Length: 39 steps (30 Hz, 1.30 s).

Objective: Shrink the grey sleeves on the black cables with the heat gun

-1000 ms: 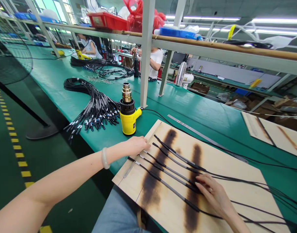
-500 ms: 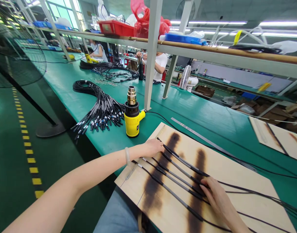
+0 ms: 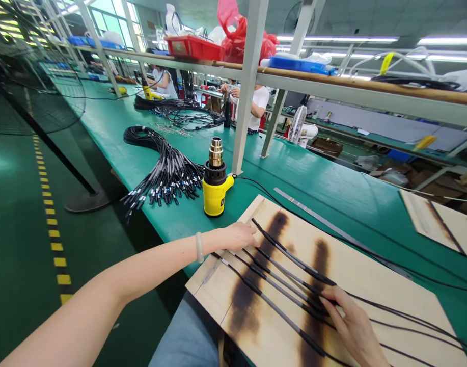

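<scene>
A plywood board (image 3: 374,275) with dark scorch streaks lies on the green bench, and several black cables (image 3: 282,290) with grey sleeves lie across it. My left hand (image 3: 237,236) rests at the board's near corner, next to the cable ends and holding nothing. A pale bangle (image 3: 199,247) circles that wrist. My right hand (image 3: 351,321) closes over the cables on the board's right half. Beyond the board stand a yellow heat gun (image 3: 215,196) with a brass nozzle and a large bundle of finished black cables (image 3: 164,171).
A metal strip (image 3: 332,229) lies beyond the board, and a second scorched board (image 3: 435,219) sits at the right. An upright shelf post (image 3: 248,86) rises from the bench. Farther along, co-workers (image 3: 256,99) sit near more cable piles (image 3: 175,107). My jeans-covered lap (image 3: 183,336) is below.
The whole scene has shifted right and slightly down in view as my head turned. My right hand has slid slightly along the cables; my left hand stays near the board's corner.
</scene>
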### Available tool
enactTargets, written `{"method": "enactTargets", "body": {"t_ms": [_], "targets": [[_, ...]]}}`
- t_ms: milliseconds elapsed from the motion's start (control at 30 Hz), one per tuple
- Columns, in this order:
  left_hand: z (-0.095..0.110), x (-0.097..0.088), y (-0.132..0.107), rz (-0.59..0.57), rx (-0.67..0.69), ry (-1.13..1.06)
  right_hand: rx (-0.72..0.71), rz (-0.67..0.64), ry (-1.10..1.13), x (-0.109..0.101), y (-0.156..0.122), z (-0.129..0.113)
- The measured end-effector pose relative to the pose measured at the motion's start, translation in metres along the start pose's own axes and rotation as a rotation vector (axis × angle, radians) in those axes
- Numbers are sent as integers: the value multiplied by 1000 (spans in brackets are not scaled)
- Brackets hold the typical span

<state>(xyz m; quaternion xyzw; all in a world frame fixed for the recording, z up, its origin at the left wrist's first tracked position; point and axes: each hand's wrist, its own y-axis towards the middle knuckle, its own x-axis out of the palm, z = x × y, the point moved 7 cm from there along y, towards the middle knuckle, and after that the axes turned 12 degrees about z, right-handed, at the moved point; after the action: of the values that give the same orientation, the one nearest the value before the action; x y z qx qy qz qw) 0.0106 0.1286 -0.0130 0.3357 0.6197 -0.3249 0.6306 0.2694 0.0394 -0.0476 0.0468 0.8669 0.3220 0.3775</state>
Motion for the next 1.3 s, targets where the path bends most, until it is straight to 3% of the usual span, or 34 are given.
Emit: {"method": "enactTargets", "body": {"t_ms": [100, 367, 533, 800, 900, 1033, 1200, 1300], "targets": [[1, 0, 1, 26, -10, -37, -88, 27, -22, -3, 1, -6], [-2, 15, -4, -53, -44, -48, -193, 32, -107, 0, -2, -10], [3, 13, -5, 3, 16, 61, -170, 21, -168, -2, -9, -2], [9, 5, 1, 69, -34, 44, -101, 82, -65, -16, -6, -4], [15, 3, 10, 78, -66, -55, -120, 89, -70, -24, -1, -7], [19, 14, 22, 13, -100, -319, -108, 138, -111, -46, 9, -11], [14, 21, 27, 68, -154, -770, -131, 240, -232, -67, 14, -21], [9, 20, 24, 89, -232, -918, -122, 261, -274, -70, 12, -22]]}}
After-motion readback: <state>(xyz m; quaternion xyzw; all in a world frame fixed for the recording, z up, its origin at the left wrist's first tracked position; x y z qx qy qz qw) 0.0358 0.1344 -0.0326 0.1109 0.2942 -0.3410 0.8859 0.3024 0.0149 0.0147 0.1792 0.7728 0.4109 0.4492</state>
